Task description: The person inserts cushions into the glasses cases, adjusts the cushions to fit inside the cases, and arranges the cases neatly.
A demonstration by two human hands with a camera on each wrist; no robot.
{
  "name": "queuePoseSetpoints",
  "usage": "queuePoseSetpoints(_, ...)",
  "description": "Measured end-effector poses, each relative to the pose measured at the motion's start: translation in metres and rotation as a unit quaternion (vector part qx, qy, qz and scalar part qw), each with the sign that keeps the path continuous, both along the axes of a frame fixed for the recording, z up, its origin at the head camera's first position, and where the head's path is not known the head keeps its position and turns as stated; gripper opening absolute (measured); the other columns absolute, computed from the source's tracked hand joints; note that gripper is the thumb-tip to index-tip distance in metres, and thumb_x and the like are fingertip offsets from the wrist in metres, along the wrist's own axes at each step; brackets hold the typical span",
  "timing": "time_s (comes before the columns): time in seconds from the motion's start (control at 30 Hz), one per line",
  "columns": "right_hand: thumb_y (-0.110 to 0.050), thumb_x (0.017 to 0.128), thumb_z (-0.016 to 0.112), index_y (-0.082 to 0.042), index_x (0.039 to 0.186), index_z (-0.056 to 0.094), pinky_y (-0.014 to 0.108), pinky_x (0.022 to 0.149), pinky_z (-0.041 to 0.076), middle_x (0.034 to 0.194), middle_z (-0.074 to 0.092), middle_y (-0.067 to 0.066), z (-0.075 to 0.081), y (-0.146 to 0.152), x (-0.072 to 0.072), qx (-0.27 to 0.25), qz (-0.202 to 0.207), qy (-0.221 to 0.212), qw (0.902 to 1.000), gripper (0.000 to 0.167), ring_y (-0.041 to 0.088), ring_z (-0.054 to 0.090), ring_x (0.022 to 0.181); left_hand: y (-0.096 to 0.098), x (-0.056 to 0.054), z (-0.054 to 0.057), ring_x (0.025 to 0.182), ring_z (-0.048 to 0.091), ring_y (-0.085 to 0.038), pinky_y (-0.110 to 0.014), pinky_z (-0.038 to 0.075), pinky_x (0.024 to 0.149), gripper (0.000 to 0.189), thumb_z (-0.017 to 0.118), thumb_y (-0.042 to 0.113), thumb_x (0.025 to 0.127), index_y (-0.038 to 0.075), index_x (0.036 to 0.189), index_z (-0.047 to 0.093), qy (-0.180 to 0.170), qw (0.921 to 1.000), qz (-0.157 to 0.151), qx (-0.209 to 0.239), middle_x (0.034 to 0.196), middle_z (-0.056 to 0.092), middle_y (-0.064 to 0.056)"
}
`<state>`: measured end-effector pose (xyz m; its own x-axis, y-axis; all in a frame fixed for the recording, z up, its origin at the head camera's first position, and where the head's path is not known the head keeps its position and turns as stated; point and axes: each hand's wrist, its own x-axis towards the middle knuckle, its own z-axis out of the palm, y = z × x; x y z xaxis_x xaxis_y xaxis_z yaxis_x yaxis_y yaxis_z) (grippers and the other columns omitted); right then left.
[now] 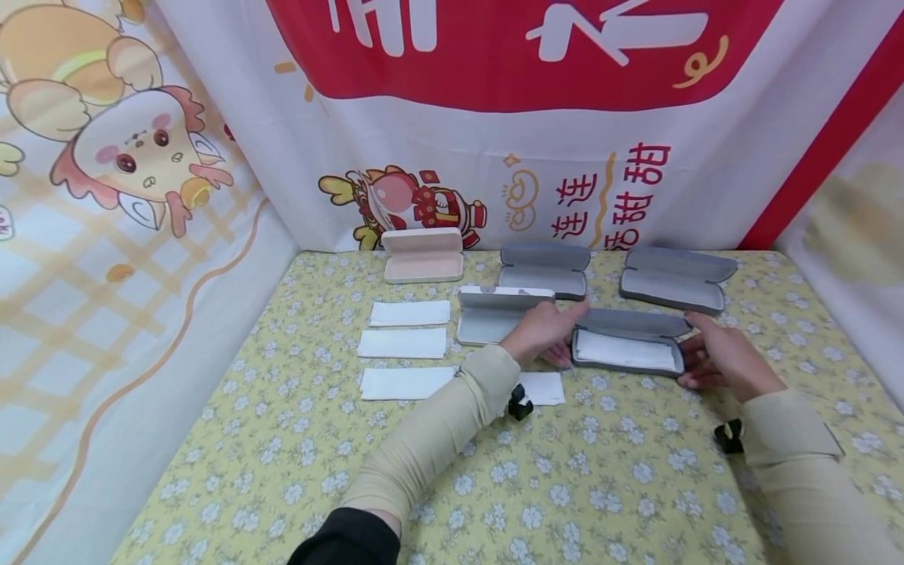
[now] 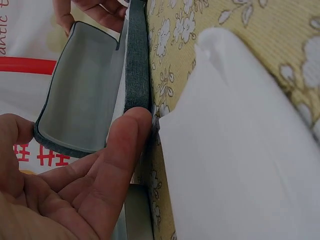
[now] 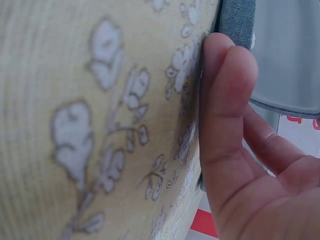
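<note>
A dark grey glasses case (image 1: 628, 369) stands open on the table, its lid (image 2: 80, 85) tilted up at the back. In its base lies a folded white cloth (image 1: 625, 351). My left hand (image 1: 542, 333) grips the left end, thumb at the lid corner and fingertips against the base. At the right end my right hand (image 1: 727, 357) grips likewise, its fingers (image 3: 230, 75) along the lower shell near the tablecloth. Close to my left hand stands an open case with a pale patterned lid edge (image 1: 476, 327).
Behind stand two open grey cases (image 1: 542, 278) (image 1: 671, 286) and a pink case (image 1: 424, 268), before a printed curtain (image 1: 452, 133). Several folded white cloths (image 1: 402, 343) lie to the left. Another cloth (image 1: 544, 388) is partly hidden by my left forearm.
</note>
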<state>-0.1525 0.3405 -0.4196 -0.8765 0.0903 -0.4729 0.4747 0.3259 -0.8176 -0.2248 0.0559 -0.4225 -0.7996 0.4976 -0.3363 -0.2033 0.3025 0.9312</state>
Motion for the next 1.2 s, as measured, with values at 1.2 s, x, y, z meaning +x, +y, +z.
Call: queuePoseSetpoints(1.2,-0.026,0.101,0.053,0.019,0.128,0.05,0.035,0.071,0.059,0.088,0.07,0.008,0.003,0.006,0.016,0.02,0.012,0.032,0.9992,0.052,0.02,0.071,0.076,-0.02,-0.001,0.008,0.072,0.07,-0.033,-0.042,0.059,0.07,0.035,0.066,0.021,0.099,-0.011,0.086,0.07,0.039,0.9939,-0.081,-0.063,0.083,0.071,-0.022)
